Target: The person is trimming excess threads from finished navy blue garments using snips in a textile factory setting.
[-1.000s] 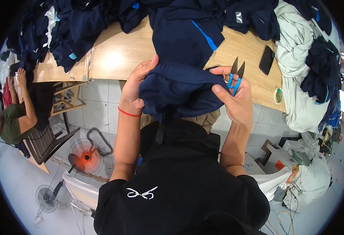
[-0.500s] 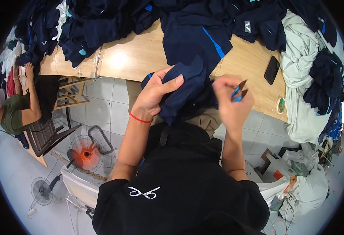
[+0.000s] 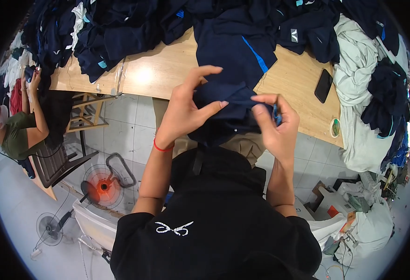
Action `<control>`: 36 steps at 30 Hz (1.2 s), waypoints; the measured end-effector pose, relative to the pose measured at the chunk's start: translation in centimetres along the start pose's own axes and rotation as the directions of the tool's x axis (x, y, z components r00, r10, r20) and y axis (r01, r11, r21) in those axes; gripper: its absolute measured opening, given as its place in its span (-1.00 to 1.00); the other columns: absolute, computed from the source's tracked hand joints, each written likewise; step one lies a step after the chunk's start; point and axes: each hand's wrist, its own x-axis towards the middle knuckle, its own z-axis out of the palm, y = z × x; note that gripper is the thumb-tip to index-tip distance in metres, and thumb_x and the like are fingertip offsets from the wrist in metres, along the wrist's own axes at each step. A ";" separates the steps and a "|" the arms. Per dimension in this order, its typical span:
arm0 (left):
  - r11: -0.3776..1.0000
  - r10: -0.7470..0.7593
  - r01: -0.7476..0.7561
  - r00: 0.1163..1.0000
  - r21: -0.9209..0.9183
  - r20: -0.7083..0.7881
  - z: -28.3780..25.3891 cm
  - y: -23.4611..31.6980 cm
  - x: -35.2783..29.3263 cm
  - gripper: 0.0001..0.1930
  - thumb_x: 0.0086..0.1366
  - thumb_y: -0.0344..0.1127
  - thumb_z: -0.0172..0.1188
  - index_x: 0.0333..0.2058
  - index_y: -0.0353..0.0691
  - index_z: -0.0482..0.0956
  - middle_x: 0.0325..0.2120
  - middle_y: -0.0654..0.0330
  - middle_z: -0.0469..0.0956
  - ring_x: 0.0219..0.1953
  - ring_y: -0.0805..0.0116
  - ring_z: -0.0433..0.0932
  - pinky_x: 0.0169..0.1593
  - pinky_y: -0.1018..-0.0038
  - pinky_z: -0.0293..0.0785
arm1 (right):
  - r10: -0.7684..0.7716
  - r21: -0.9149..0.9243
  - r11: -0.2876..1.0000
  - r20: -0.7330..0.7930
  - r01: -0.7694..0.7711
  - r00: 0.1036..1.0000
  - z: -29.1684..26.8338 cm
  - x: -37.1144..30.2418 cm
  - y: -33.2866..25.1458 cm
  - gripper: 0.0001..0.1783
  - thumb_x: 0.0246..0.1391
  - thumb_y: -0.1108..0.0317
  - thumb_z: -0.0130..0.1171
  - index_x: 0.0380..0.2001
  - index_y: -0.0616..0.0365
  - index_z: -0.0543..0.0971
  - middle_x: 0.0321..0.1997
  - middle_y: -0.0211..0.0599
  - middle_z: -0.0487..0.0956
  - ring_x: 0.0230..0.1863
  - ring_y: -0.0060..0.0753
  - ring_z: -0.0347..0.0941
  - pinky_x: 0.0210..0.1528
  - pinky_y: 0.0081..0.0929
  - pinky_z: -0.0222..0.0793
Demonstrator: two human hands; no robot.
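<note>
A navy blue garment [image 3: 235, 51] with a bright blue stripe hangs from the table toward my lap. My left hand [image 3: 189, 105] is beside its near part, thumb and index finger spread apart, the thumb tip close to the cloth. My right hand [image 3: 279, 128] pinches a fold of the garment between thumb and forefinger. Blue-handled thread snips [image 3: 276, 115] sit within the right hand's fingers; their blades are hidden from this view. A small pale dot shows on the cloth below the hands.
Piles of navy garments [image 3: 121, 28] line the table's far side. A black phone [image 3: 323, 86] and a small round container [image 3: 335, 127] lie on the wooden table [image 3: 158, 70]. Pale cloth [image 3: 356, 60] drapes at right. A co-worker [image 3: 23, 126] handles cloth at left, near fans [image 3: 103, 185].
My left hand has loosened its grip on the cloth and spread its fingers. My right hand has come in from the right and pinched the fabric; the snips' blades no longer show.
</note>
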 end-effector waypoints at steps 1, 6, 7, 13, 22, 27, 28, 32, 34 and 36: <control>0.967 0.179 -0.180 0.984 0.182 0.019 0.2 -0.1 0.1 -0.63 0.09 -0.54 0.54 -0.12 -0.37 0.64 -0.32 0.22 0.68 -0.30 0.49 0.65 -0.12 0.52 0.58 | -0.104 -0.009 0.995 -0.029 0.104 0.994 0.5 0.4 -0.2 -0.87 0.22 0.51 0.41 -0.20 0.34 0.71 -0.47 -0.46 0.59 -0.45 -0.68 0.36 -0.37 -0.60 0.25; 0.985 -0.119 0.064 0.922 0.158 0.368 -1.0 0.3 -1.2 -0.83 0.15 -0.41 0.40 -0.46 -0.39 0.62 -0.61 0.21 0.49 -0.52 0.50 0.40 -0.42 0.46 0.26 | -0.177 -0.172 0.969 0.015 0.177 0.984 -0.4 1.3 0.1 -0.86 0.14 0.51 0.47 -0.29 0.33 0.68 -0.49 -0.30 0.57 -0.47 -0.55 0.40 -0.34 -0.56 0.30; 0.985 -0.169 0.162 0.879 0.055 0.446 -0.9 0.1 -1.4 -0.80 0.21 -0.39 0.36 -0.49 -0.40 0.59 -0.65 0.27 0.40 -0.55 0.52 0.32 -0.44 0.46 0.22 | -0.125 -0.116 0.985 0.029 0.127 0.992 -0.3 1.3 0.3 -0.85 0.20 0.49 0.44 -0.34 0.33 0.65 -0.52 -0.35 0.55 -0.46 -0.59 0.38 -0.34 -0.56 0.27; 0.831 -0.154 0.452 0.746 -0.323 0.648 0.4 -2.2 -2.9 -0.66 0.34 -0.37 0.20 -0.61 -0.33 0.37 -0.69 0.41 0.19 -0.57 0.63 0.11 -0.47 0.45 0.03 | -0.009 0.171 0.985 0.005 0.008 1.000 1.2 1.1 0.5 -0.68 0.41 0.36 0.31 -0.46 0.25 0.56 -0.56 -0.61 0.43 -0.45 -0.76 0.23 -0.40 -0.59 0.12; 0.891 -0.049 0.318 0.777 -0.324 0.628 0.5 -0.8 -2.3 -0.64 0.35 -0.38 0.20 -0.59 -0.34 0.29 -0.69 0.37 0.17 -0.56 0.57 0.09 -0.47 0.43 0.04 | -0.019 0.218 0.976 -0.010 0.020 1.000 0.8 0.7 0.9 -0.63 0.44 0.33 0.28 -0.51 0.19 0.53 -0.60 -0.69 0.33 -0.51 -0.81 0.14 -0.45 -0.60 0.02; 0.944 -0.035 0.216 0.816 -0.248 0.577 0.5 -0.7 -2.1 -0.67 0.32 -0.41 0.28 -0.57 -0.35 0.36 -0.71 0.31 0.18 -0.59 0.55 0.09 -0.50 0.41 0.06 | -0.192 -0.029 0.981 -0.131 0.190 0.973 1.6 1.6 0.5 -0.90 0.26 0.46 0.42 -0.34 0.21 0.70 -0.47 -0.51 0.54 -0.49 -0.72 0.32 -0.43 -0.60 0.16; 0.965 -0.105 0.217 0.836 -0.148 0.538 0.8 -0.2 -2.2 -0.66 0.30 -0.41 0.30 -0.58 -0.36 0.37 -0.72 0.26 0.18 -0.60 0.55 0.10 -0.51 0.40 0.07 | -0.374 -0.251 0.912 -0.177 0.325 0.910 1.8 1.9 0.4 -0.93 0.19 0.51 0.47 -0.26 0.19 0.76 -0.39 -0.43 0.62 -0.46 -0.68 0.40 -0.41 -0.60 0.24; 0.989 -0.114 0.068 0.914 0.131 0.388 0.8 1.6 -2.0 -0.67 0.23 -0.39 0.33 -0.61 -0.40 0.40 -0.75 0.10 0.23 -0.66 0.47 0.18 -0.55 0.38 0.14 | -0.274 -0.104 0.955 0.042 0.277 0.961 0.5 -0.3 -2.4 -0.68 0.01 0.60 0.54 -0.12 0.13 0.81 -0.25 -0.30 0.68 -0.39 -0.56 0.56 -0.40 -0.61 0.36; 0.992 -0.081 0.041 0.937 0.123 0.341 1.3 1.3 -2.4 -0.69 0.18 -0.40 0.33 -0.62 -0.40 0.41 -0.74 0.04 0.28 -0.68 0.38 0.23 -0.55 0.36 0.18 | -0.386 -0.110 0.912 0.094 0.395 0.918 1.2 -0.5 -3.0 -0.65 -0.06 0.62 0.57 -0.14 0.13 0.82 -0.27 -0.35 0.64 -0.48 -0.57 0.45 -0.52 -0.61 0.23; 0.994 -0.040 0.008 0.952 0.108 0.303 1.7 0.9 -2.4 -0.71 0.14 -0.40 0.33 -0.62 -0.41 0.42 -0.74 -0.01 0.32 -0.70 0.30 0.28 -0.55 0.33 0.21 | -0.443 -0.078 0.886 0.144 0.456 0.885 2.0 -0.2 -1.6 -0.74 -0.01 0.67 0.49 -0.22 0.16 0.77 -0.26 -0.34 0.60 -0.44 -0.53 0.45 -0.48 -0.55 0.27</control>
